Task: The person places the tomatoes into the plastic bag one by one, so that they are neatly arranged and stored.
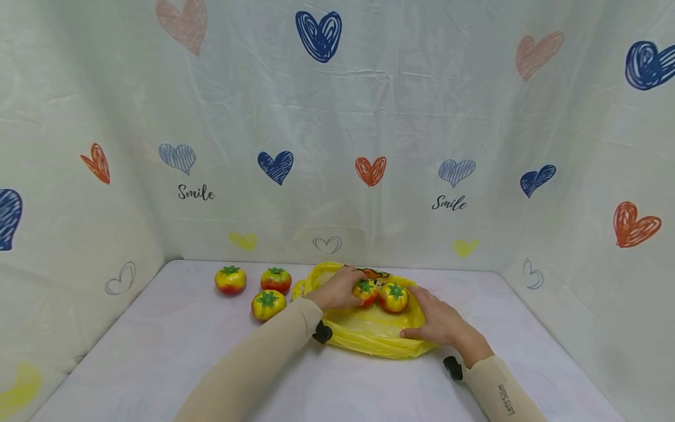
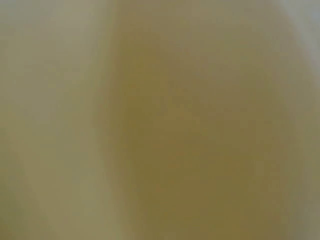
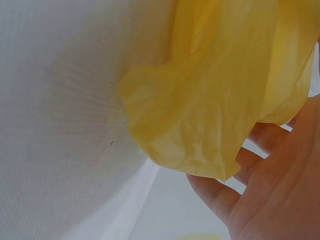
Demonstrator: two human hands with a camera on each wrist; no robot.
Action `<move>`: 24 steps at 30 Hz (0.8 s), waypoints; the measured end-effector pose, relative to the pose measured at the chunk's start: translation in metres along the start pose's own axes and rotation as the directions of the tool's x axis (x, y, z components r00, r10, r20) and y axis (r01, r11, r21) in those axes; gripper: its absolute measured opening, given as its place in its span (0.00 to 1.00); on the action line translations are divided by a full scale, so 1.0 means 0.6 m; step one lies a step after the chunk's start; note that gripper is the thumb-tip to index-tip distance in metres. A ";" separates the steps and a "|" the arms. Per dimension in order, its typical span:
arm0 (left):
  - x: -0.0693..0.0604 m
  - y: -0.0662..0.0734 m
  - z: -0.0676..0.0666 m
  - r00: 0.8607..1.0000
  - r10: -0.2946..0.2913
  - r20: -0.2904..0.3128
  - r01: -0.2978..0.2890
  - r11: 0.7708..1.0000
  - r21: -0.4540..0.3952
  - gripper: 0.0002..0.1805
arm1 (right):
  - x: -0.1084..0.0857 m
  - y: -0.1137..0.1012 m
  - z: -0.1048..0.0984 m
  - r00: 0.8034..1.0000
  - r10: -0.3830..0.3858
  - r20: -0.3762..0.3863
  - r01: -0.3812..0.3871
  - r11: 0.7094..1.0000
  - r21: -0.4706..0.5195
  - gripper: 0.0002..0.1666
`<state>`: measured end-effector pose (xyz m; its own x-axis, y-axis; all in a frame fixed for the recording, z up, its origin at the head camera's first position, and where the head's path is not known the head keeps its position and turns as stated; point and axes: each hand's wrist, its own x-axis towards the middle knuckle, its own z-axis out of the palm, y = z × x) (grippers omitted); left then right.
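Observation:
A yellow plastic bag (image 1: 364, 340) lies on the table with its mouth spread wide. Two red-and-yellow tomatoes sit in it: a left tomato (image 1: 365, 297) and a right tomato (image 1: 393, 298). My left hand (image 1: 340, 290) reaches over the bag's left rim and grips the left tomato, thumb in front and fingers behind. At the bag's right side, my right hand (image 1: 440, 319) rests against the rim, thumb and fingers spread. The right wrist view shows its fingers (image 3: 212, 195) extended behind the yellow plastic (image 3: 200, 115). Blurred yellow-brown fills the left wrist view.
Left of the bag stand three more tomatoes: one at far left (image 1: 230, 281), one at the back (image 1: 276, 280) and one in front (image 1: 268, 305). A white curtain (image 1: 327, 105) with printed hearts encloses the table (image 1: 174, 328) at the back and sides.

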<state>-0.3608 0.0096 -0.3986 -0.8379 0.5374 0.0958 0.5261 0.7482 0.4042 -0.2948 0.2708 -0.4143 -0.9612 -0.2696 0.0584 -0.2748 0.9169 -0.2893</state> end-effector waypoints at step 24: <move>-0.061 0.017 -0.058 0.998 0.036 -0.044 -0.039 0.997 -0.071 0.30 | 0.002 0.003 0.002 1.000 0.009 -0.008 -0.009 1.000 0.013 0.66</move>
<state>-0.3302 -0.0160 -0.3667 -0.8241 0.5462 0.1499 0.5465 0.6974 0.4637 -0.2966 0.2719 -0.4158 -0.9639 -0.2587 0.0632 -0.2655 0.9156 -0.3019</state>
